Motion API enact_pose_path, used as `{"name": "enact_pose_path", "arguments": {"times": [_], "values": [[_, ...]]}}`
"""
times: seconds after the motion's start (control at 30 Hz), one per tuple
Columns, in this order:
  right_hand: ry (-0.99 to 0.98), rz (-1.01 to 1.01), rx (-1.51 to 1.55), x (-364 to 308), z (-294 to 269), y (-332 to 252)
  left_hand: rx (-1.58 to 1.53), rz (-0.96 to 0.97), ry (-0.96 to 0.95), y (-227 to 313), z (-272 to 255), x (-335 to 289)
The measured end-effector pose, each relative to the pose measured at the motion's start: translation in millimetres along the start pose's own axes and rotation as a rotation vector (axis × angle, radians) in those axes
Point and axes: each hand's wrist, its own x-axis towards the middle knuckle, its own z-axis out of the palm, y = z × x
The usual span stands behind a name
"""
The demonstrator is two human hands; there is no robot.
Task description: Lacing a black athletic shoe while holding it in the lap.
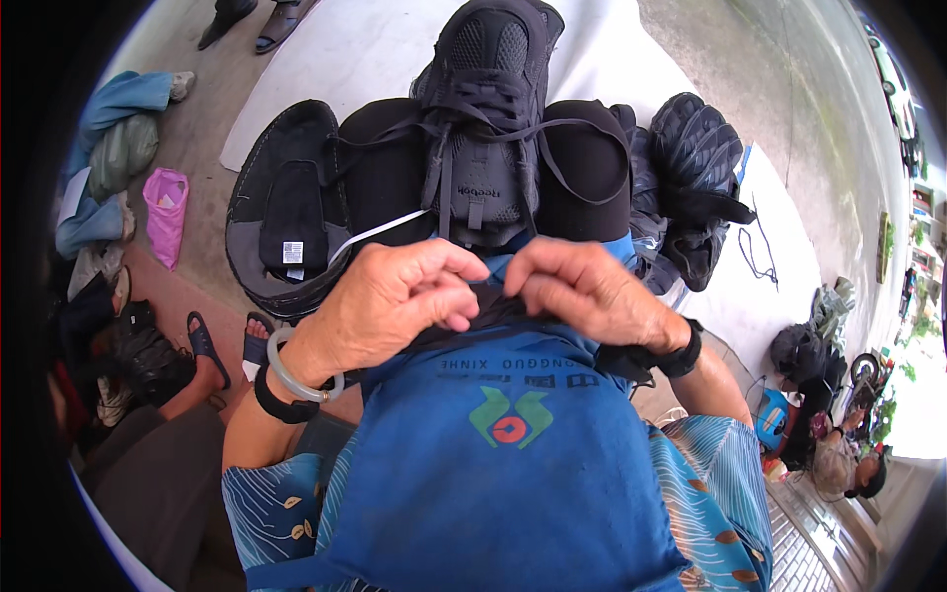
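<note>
Apron [513, 493] below, shoe [483, 192] above, left hand [375, 306] and right hand [592, 293] between
On my feed the apron fills the lower middle, presumably shielding the shirt [715, 469]; the shoe sits top centre between the knees [588, 153], probably propped so neither hand need hold it. In mid-frame I see the hands apart, fingers bent inward; whether they pinch anything I cannot tell. Laces [480, 116] trail aside, likely out of the way

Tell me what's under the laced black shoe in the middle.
Black-clad knees show on either side of the laced black shoe, and a white sheet beyond it. Whatever lies directly beneath is covered by the shoe.
</note>
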Motion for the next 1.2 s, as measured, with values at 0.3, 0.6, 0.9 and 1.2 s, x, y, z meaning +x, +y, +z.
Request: {"name": "enact_pose_path", "arguments": {"times": [0.3, 0.6, 0.9, 1.2], "values": [[0.380, -0.327, -0.454, 15.8, -8.0, -1.8, 0.359, 0.350, 0.536, -2.3, -13.1, 52.5], [0.653, -0.437, -0.831, 57.3, -10.8, 2.3, 0.805, 0.553, 0.613, -8.5, -16.9, 66.0], [0.677, -0.462, -0.887, 72.2, -20.6, 3.8, 0.805, 0.516, 0.586, -5.0, -21.2, 69.6], [0.686, -0.414, -0.773, 73.4, -15.7, 6.9, 0.829, 0.554, 0.521, -5.5, -28.7, 70.7]]}}
